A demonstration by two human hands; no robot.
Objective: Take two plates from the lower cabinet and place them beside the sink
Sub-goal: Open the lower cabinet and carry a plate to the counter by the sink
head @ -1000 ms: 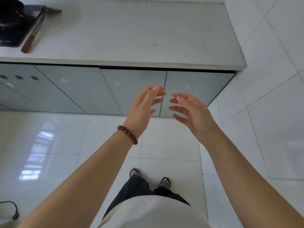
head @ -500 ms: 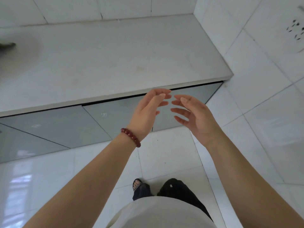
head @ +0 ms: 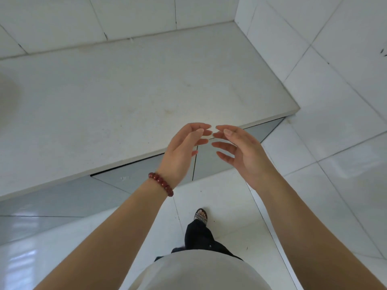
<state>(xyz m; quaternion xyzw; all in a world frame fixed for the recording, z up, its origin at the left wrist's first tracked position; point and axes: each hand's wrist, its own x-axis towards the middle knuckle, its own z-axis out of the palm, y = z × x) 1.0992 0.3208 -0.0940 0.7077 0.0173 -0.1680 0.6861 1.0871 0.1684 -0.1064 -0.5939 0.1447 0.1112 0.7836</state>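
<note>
My left hand (head: 184,151), with a red bead bracelet on the wrist, and my right hand (head: 243,151) are raised side by side in front of me, palms facing each other, fingers apart and empty. Their fingertips nearly touch over the counter's front edge. Below the pale countertop (head: 125,101) run the grey lower cabinet doors (head: 138,176), all closed. No plates and no sink are in view.
White tiled walls (head: 314,49) close the corner at the back and right of the counter. The glossy white tiled floor (head: 314,185) lies to the right and beneath me. My sandalled foot (head: 201,216) stands a short way from the cabinet.
The view has swung right and closer to the counter; the stove and knife at the far left have left the frame. Both hands keep the same open pose, now over the counter edge.
</note>
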